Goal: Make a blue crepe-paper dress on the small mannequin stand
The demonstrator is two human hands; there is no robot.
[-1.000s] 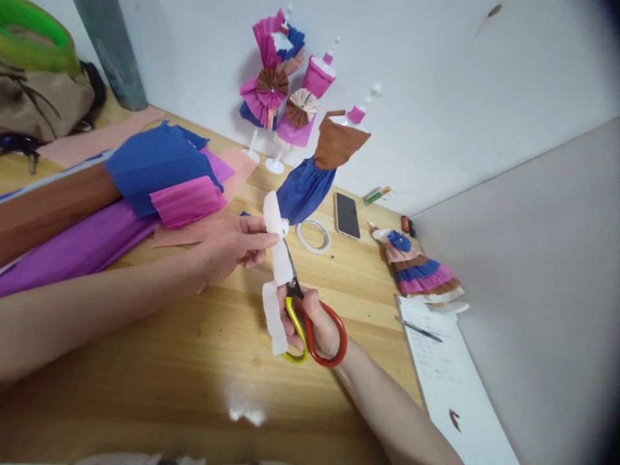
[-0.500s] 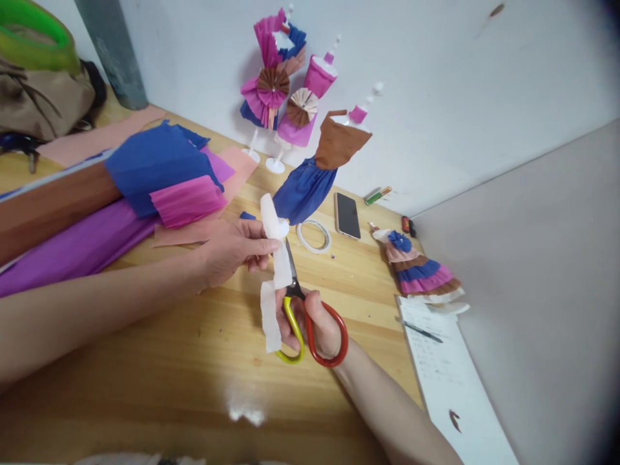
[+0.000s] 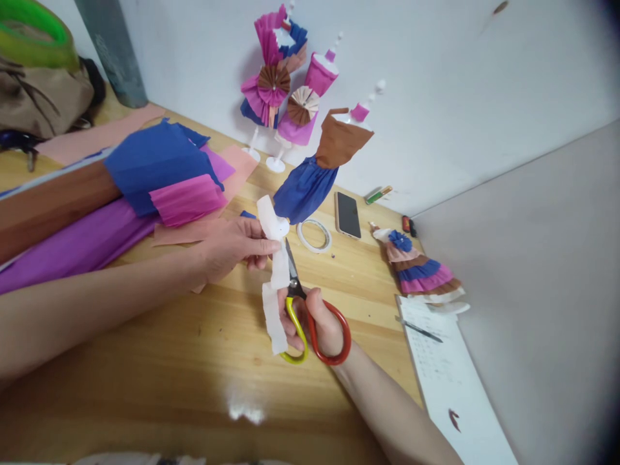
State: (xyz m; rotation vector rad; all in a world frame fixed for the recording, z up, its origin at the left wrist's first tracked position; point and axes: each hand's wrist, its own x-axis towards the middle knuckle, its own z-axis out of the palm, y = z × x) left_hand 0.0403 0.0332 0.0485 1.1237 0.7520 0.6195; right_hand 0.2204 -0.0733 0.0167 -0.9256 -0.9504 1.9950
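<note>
My left hand [image 3: 239, 247] pinches a narrow strip of white crepe paper [image 3: 279, 266] between thumb and fingers. The strip's lower part hangs down in front of my right hand's fingers. In my right hand [image 3: 323, 326] are scissors [image 3: 345, 342] with one red and one yellow handle loop, their blades pointing up behind the strip. Whether the blades touch the paper I cannot tell. Just beyond, a small dress form in a brown top and blue skirt [image 3: 306, 187] leans on the table. Beside its foot lies a roll of tape [image 3: 314, 236].
Crepe paper sheets [image 3: 159, 165] lie at the left. Two dressed mini mannequins [image 3: 304, 106] stand against the wall. A phone [image 3: 347, 214], a striped paper dress [image 3: 421, 271] and a notebook [image 3: 448, 361] with a pen [image 3: 422, 331] lie at the right. A bottle [image 3: 113, 55] stands back left.
The white strip has shifted slightly, its top end tipping left and its lower end swinging right. The scissors have moved a little to the right. Both hands keep their hold.
</note>
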